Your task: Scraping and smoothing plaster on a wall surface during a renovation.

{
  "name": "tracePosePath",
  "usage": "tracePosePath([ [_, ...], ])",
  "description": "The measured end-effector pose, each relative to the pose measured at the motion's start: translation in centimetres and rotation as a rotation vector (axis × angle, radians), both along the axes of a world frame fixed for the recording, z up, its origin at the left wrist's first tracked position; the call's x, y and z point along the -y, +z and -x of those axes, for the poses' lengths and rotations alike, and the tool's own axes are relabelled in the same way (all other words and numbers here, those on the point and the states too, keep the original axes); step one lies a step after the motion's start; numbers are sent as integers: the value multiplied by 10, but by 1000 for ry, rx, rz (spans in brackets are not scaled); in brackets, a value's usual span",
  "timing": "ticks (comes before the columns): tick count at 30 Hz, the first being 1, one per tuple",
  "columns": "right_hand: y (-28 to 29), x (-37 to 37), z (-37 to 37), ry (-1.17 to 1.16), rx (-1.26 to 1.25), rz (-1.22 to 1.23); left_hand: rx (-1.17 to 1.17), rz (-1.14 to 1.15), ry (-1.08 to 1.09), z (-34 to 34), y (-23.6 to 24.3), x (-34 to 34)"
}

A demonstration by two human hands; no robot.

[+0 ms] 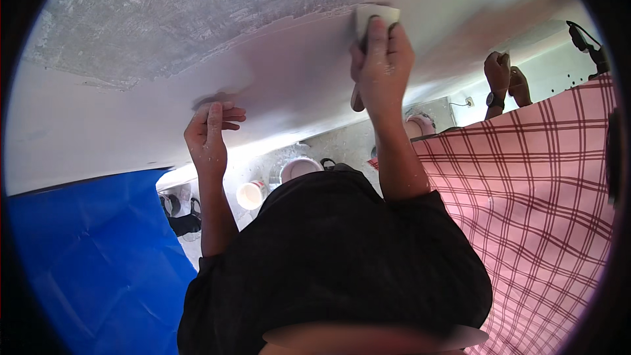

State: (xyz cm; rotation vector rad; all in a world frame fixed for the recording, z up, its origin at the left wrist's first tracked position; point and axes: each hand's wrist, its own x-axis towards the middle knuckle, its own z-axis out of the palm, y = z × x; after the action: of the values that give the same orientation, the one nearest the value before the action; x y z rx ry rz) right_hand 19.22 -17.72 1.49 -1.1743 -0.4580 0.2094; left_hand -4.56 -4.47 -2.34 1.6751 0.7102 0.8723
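Observation:
My right hand (388,59) is raised to the wall and closed around a putty knife (378,14). Its broad pale blade lies at the wall surface, and a brown handle end sticks out below my palm. Smooth whitish plaster (282,69) covers the lower band of the wall (98,125). Above it is a rough grey patch (197,6) with an uneven border near the blade. My left hand (211,135) hovers close to the wall, fingers stretched out and thumb up, with no tool seen in it. Whitish specks dot both hands.
Behind my black shirt, a white bucket (251,194) and a wider round tub (300,168) stand on the floor. Blue sheeting (92,263) hangs at left, pink checked cloth (519,190) at right. Another person's hands (501,79) are at the far right.

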Motion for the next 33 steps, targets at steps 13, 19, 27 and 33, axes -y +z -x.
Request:
tracePosePath([
  [13, 3, 19, 17, 189, -60, 97, 81, -9, -92, 2, 6, 18],
  [19, -10, 7, 38, 153, -38, 150, 103, -22, -129, -3, 16, 27],
  [27, 25, 15, 41, 329, -48, 239, 142, -228, -64, 25, 60, 7],
  [33, 30, 6, 52, 345, -55, 247, 136, -1183, 160, 47, 199, -35],
])
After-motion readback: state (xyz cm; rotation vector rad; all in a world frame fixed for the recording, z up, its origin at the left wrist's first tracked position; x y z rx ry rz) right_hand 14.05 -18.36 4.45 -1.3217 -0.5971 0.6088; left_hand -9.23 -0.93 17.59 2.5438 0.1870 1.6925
